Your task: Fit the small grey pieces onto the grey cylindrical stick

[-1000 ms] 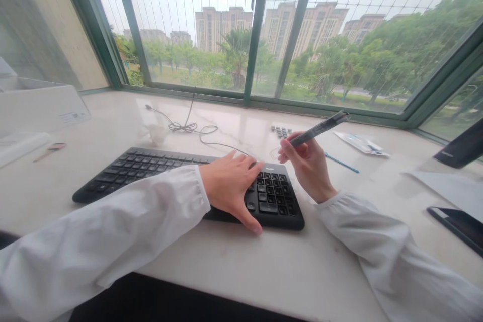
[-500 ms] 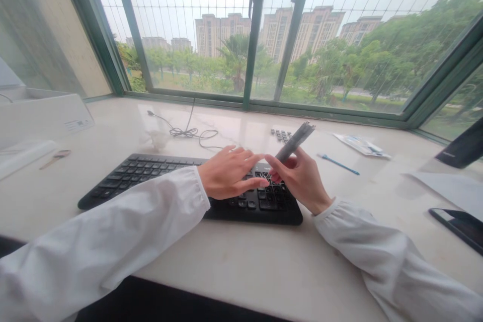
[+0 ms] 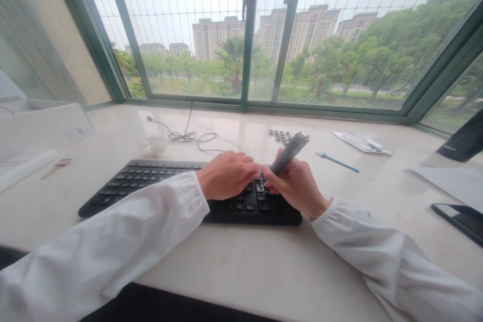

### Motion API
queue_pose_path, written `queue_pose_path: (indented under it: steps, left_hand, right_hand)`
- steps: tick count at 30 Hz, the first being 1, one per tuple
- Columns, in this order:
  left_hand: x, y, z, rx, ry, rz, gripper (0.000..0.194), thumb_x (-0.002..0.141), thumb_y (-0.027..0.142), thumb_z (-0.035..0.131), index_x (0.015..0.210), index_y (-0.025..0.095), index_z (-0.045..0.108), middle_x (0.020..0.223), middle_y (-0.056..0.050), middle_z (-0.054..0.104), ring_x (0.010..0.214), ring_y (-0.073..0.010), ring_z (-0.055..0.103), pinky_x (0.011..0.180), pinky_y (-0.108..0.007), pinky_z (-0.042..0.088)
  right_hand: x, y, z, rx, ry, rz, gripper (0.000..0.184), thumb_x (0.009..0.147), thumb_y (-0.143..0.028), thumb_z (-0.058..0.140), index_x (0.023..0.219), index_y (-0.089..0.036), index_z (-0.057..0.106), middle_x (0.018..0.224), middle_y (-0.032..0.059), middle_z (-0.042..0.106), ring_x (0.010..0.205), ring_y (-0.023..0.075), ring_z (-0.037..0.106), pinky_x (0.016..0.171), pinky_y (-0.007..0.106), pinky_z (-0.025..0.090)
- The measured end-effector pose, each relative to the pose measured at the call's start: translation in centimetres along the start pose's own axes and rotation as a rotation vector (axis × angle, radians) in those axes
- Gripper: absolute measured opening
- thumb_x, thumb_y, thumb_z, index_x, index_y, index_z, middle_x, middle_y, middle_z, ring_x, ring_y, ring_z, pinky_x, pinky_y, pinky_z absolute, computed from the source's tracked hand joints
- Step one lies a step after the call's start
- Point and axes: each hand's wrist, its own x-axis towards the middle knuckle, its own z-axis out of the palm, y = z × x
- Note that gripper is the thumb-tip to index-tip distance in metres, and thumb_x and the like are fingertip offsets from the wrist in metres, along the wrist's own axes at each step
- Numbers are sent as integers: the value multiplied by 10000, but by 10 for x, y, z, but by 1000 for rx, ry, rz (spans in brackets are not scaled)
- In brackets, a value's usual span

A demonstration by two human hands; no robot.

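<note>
A black keyboard (image 3: 124,186) lies across the table in front of me. At its right end, several number-pad keys are off and pale-edged key sockets (image 3: 261,184) show. My right hand (image 3: 298,183) is closed round a dark grey bar-shaped tool with a notched upper end (image 3: 290,151), tilted up to the right over the number pad. Its lower end is hidden by my fingers. My left hand (image 3: 228,175) rests over the keys just left of it, fingers curled together and tips close to my right thumb. Whatever those fingertips hold, if anything, is hidden.
Loose keycaps (image 3: 279,136) lie behind the keyboard. A coiled cable (image 3: 184,136) is at the back, with a blue stick (image 3: 339,162) and a clear packet (image 3: 360,143) to the right. A phone (image 3: 460,221) lies far right, a white box (image 3: 45,123) far left.
My left hand's outstretched fingers have curled in and its thumb is tucked away. My right hand with the grey tool has shifted slightly left and down.
</note>
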Motion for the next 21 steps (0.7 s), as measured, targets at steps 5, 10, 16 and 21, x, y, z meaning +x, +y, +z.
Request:
queue_pose_path:
  steps: [5,10,16,21]
  left_hand:
    - [0,0,1,-126,7,-19,212,954,283,467,972,213,667,884,-26,660,844,-170,614,789,-293,442]
    - [-2,3,-3,-229,-39,-13,180,827,204,537,947,221,669,922,-7,672,863,-166,634,857,-289,455]
    - [-1,11,-2,-159,-58,-58,257,803,411,609,986,236,650,927,-10,665,853,-211,643,802,-339,455]
    - [0,11,-1,-157,-11,-90,320,903,502,503,876,211,635,846,-13,661,797,-188,633,771,-316,441]
  right_hand:
    - [-1,-1,-2,50,-38,-27,367,818,-504,648,671,-223,464,515,-3,634,446,182,628,410,262,482]
    - [0,-4,-3,68,-59,-36,330,848,-463,614,666,-223,476,508,-14,619,455,176,634,436,254,473]
    - [1,-6,-5,62,-92,-93,326,858,-462,598,670,-221,486,570,-6,649,485,159,623,453,243,458]
    - [4,-1,-8,82,-179,-103,317,860,-520,586,791,-212,551,619,5,660,528,167,626,488,255,476]
